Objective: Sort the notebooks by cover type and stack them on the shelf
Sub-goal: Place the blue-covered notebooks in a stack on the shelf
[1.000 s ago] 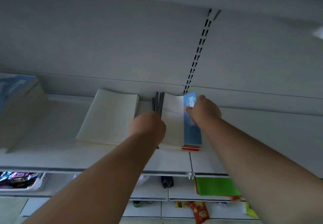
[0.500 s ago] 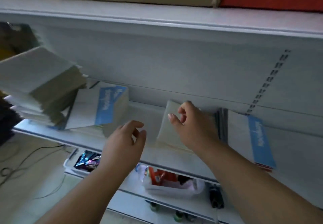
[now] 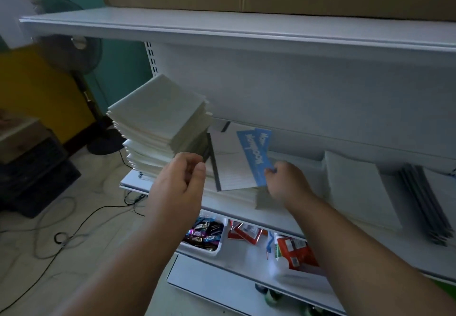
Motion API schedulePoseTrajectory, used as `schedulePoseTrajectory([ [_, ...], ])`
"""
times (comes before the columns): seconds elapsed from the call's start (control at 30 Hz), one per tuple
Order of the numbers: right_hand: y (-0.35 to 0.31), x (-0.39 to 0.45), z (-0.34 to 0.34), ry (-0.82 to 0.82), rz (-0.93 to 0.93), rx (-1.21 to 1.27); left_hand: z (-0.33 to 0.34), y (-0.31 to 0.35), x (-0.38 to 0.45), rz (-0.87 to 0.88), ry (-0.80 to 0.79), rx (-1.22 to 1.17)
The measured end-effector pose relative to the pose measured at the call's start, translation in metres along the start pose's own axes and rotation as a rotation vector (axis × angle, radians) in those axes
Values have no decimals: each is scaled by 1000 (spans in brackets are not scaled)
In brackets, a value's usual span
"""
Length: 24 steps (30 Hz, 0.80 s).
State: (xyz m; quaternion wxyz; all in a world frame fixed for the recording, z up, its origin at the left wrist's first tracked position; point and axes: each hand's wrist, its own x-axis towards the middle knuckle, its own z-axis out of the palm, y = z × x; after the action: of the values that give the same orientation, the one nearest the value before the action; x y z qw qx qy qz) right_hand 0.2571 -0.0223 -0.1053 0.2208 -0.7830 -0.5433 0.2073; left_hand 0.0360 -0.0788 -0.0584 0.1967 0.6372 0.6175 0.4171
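- White metal shelf [image 3: 246, 211], smooth painted surface, with a slotted upright at its left rear.
- Tall stack of plain notebooks [image 3: 160, 118] at the shelf's left end: matte off-white covers, rectangular, edges slightly fanned, top ones skewed.
- Just right of it, a lower pile topped by a notebook with a blue band [image 3: 237, 161]: pale ruled cover, dark spine strip on its left edge, glossy blue band with white lettering along its right edge. Long axis runs from the shelf's front edge toward the back wall, tilted a little left at the near end; a second blue band peeks out behind it.
- Further right, a flat pile of white-covered notebooks [image 3: 355, 187], then a dark-edged pile [image 3: 424, 204] at the frame's edge.
- Right hand [image 3: 286, 182]: forearm reaching in from lower right, grip pinching the near right corner of the blue band.
- Left hand [image 3: 180, 182]: held in the air before the plain stack, fingers loosely curled toward the thumb, holding nothing.
- Lower shelf: tray of wrapped sweets [image 3: 204, 234], red packets [image 3: 293, 251].
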Motion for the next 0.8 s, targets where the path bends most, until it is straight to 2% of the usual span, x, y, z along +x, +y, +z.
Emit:
schedulePoseTrajectory([
  [0.07,-4,5,-2,132,71,189,-6,-2,9,-47,-40,-10],
  [0.13,-20,0,-9,212,106,534,-5,-2,17,-130,-99,-57],
  [0.2,-37,-10,-14,190,91,796,-2,2,24,-233,-175,-202],
  [0.23,-46,-16,-14,150,59,834,-1,4,26,-280,-202,-300],
  [0.3,-61,-28,-13,87,-30,798,0,7,31,-349,-198,-479],
  [0.37,-62,-26,-5,118,-74,640,-5,5,36,-371,-129,-568],
  [0.47,-47,-14,4,120,4,161,-10,-5,41,-337,-17,-595],
  [0.57,-30,-4,12,-5,99,-9,-13,-14,43,-302,22,-596],
  [0.63,-25,-2,8,58,115,-46,-14,-15,43,-287,7,-615],
  [0.7,-21,1,0,215,147,-16,-15,-14,42,-277,8,-629],
  [0.73,-20,2,-5,301,166,65,-16,-13,43,-270,20,-623],
  [0.8,-25,1,-15,396,181,414,-19,-11,44,-230,55,-576],
])
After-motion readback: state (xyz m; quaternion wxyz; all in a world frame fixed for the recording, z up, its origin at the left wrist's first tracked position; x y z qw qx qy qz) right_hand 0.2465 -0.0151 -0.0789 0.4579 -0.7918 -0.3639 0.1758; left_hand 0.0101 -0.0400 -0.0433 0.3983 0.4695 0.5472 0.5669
